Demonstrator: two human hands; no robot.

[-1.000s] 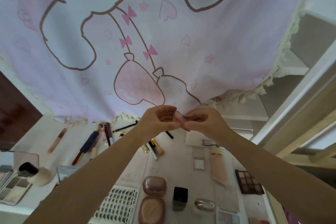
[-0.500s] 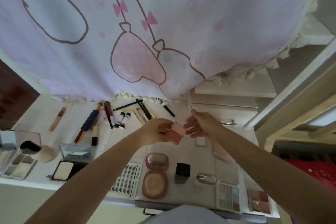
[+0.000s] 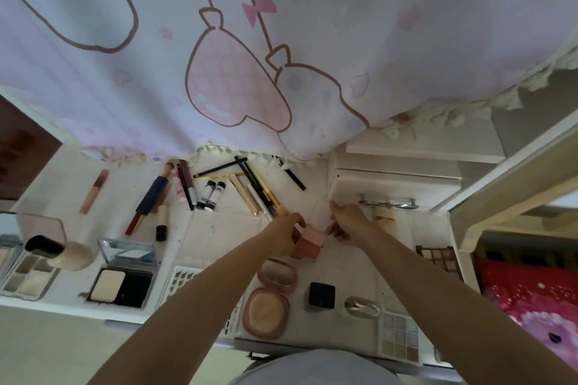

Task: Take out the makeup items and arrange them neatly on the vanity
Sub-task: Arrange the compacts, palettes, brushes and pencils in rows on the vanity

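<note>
Where a second ago both hands met high before the curtain, they have come down over the vanity [image 3: 219, 228]. Left hand [image 3: 283, 236]: grips small pink box [image 3: 309, 242], low above the surface; placement judged imminent. Right hand [image 3: 348, 222]: fingers loose, just beside the box, holding nothing. Containers nearby: round pink compact [image 3: 266, 311] open, puff inside; black powder case [image 3: 120, 287] open, pan showing; pastel palette [image 3: 400, 336] open, shades in rows.
</note>
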